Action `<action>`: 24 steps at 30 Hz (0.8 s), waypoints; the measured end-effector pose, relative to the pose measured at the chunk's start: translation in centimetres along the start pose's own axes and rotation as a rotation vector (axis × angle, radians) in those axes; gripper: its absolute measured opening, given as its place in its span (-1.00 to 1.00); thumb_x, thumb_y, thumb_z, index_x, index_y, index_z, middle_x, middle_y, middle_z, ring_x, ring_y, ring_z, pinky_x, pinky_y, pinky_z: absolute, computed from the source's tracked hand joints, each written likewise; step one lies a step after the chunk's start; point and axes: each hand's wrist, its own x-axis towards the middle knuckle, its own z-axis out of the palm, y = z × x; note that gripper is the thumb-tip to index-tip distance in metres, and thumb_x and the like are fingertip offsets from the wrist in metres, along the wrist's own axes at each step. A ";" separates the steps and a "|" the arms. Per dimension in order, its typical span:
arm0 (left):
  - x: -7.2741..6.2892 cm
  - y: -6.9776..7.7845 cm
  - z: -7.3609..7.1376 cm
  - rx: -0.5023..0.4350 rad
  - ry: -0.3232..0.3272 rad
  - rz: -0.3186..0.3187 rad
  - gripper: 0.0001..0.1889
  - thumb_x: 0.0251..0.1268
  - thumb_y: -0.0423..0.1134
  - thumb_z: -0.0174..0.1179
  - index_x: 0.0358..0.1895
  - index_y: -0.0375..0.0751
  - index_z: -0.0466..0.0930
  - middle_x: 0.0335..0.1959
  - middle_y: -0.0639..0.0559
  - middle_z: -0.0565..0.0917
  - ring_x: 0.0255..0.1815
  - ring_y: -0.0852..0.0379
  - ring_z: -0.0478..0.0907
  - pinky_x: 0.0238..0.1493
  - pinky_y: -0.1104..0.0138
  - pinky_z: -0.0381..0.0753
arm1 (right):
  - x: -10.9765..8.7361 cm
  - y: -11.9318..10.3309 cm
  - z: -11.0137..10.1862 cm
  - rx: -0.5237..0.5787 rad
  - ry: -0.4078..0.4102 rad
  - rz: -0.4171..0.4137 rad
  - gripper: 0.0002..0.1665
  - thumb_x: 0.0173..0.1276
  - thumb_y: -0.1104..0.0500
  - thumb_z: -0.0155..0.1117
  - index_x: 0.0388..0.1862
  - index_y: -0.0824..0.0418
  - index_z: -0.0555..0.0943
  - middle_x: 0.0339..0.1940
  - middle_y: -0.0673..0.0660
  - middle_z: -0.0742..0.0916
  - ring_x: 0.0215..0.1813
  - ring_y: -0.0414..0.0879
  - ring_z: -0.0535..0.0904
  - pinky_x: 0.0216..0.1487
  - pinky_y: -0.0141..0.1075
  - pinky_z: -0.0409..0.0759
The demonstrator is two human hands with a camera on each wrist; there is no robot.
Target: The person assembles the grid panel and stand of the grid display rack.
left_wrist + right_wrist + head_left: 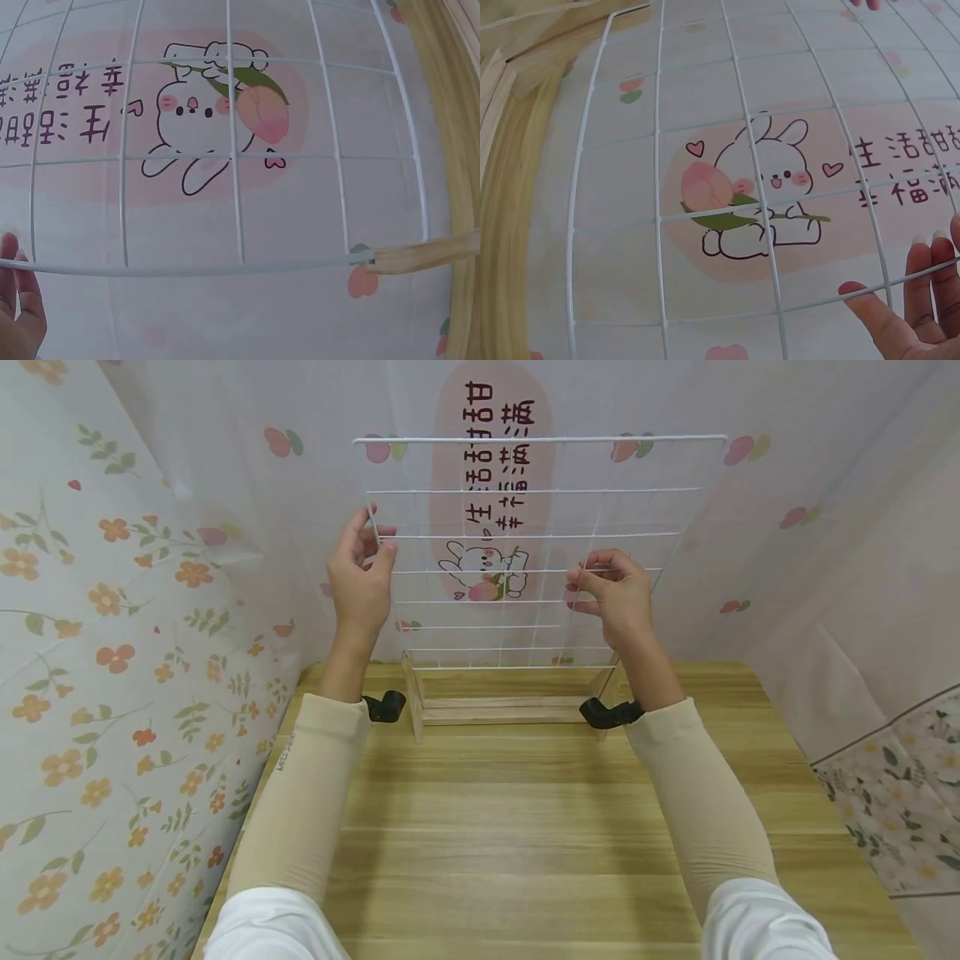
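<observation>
A white wire grid panel (540,439) stands upright, tilted, at the back of the table. Its lower edge meets a low wooden stand (510,711) with an upright at each end. In the left wrist view, the side rail's end meets a wooden upright (427,253). My left hand (362,581) grips the panel's left side rail about halfway up, thumb in front. On the right, my right hand (624,597) pinches a wire inward of the right edge; in the right wrist view its thumb and fingers (922,300) lie on opposite sides of the wire.
A wood-grain table (495,827) spreads in front of the stand. Behind the panel hangs a pale cloth (315,485) with a printed rabbit and writing. Floral cloth (135,635) runs along the left, and another cloth (862,610) lines the right. Dark wrist devices (385,707) sit close to the stand.
</observation>
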 end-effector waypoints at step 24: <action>0.4 0.9 0.4 -0.013 0.070 -0.081 -0.80 0.40 -0.57 -0.09 -0.05 -0.37 0.48 -0.22 -0.20 0.68 -0.45 0.10 0.54 -0.28 0.41 0.59 | 0.1 0.2 -0.5 -0.023 -0.031 -0.001 -0.78 0.16 0.32 0.45 -0.28 0.25 0.57 -0.32 0.13 0.69 -0.33 -0.05 0.70 -0.19 -0.09 0.70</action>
